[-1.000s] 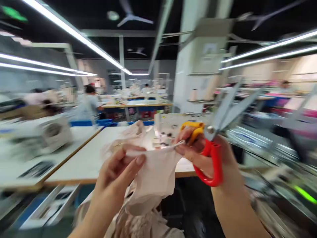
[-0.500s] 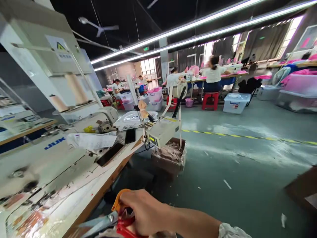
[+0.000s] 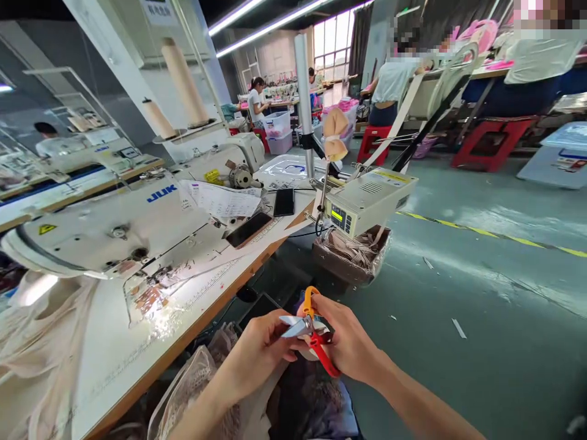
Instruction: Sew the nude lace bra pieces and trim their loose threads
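Note:
My right hand grips scissors with one orange and one red handle, blades pointing left. My left hand is closed in a pinch right under the blades, fingertips meeting the right hand; what it pinches is hidden. Pale beige fabric bunches below my left forearm over my lap. Both hands hover off the near edge of the sewing table.
A white JUK sewing machine stands on the table, with papers and a dark phone behind it. A small control box hangs over a bin of fabric strips. Other people sit at far tables. Green floor lies to the right.
The view has swung from the room back down to the table. My left hand has come into view and met the right hand at the scissors, which now sit higher and centred.

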`<state>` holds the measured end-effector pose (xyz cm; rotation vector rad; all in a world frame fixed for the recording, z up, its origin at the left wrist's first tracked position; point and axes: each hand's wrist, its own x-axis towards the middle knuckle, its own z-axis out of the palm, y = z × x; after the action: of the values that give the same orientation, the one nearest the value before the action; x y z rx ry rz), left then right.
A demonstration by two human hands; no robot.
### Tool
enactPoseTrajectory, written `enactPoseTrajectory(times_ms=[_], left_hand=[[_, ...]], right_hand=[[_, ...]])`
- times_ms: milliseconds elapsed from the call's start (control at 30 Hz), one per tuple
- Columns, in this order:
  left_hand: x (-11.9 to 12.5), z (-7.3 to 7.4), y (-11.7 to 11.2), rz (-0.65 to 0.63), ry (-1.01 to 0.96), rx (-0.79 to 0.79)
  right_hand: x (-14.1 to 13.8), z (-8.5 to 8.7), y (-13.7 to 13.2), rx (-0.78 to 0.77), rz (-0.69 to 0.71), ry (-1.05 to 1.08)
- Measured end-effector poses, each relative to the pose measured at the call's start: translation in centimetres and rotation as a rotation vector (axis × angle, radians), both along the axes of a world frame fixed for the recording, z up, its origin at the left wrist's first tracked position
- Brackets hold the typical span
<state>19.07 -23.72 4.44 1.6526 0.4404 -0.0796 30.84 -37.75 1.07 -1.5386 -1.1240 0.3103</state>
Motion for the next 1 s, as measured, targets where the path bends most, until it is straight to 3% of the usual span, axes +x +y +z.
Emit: enactPoseTrajectory(times_ms=[100, 233, 367, 467, 600, 767, 1000], left_hand=[[0.0, -0.5, 0.4, -0.021, 0.024, -0.007], [0.1, -0.5, 0.4, -0.051, -0.038, 0.029], [-0.2, 0.3, -0.2, -0.076, -0.147, 0.086], [-0.7, 0.8, -0.5, -0.107, -0.254, 0.161], [-1.4, 0.4, -0.8, -0.092, -0.322, 0.176], [-2.3, -1.3, -1.2, -0.113, -0.299, 0.009], [-3.6, -2.2, -1.4, -0.05, -0.312, 0.028]], right_hand=[[-0.2, -0.3, -0.8, 0.055, 0.048, 0.06], [-0.4, 0.1, -2.2, 0.093, 0.024, -0.068], [-0.6, 1.9, -3.3, 0.002, 0.006, -0.187], [-0.5, 3.9, -3.6, -0.048, 0.071, -0.302], [-0.3, 5.3, -3.6, -0.127, 0.154, -0.434], [-0.1, 4.2, -3.6, -0.19, 0.153, -0.405], [-1.0, 2.9, -3.4, -0.216, 0.213, -0.365]])
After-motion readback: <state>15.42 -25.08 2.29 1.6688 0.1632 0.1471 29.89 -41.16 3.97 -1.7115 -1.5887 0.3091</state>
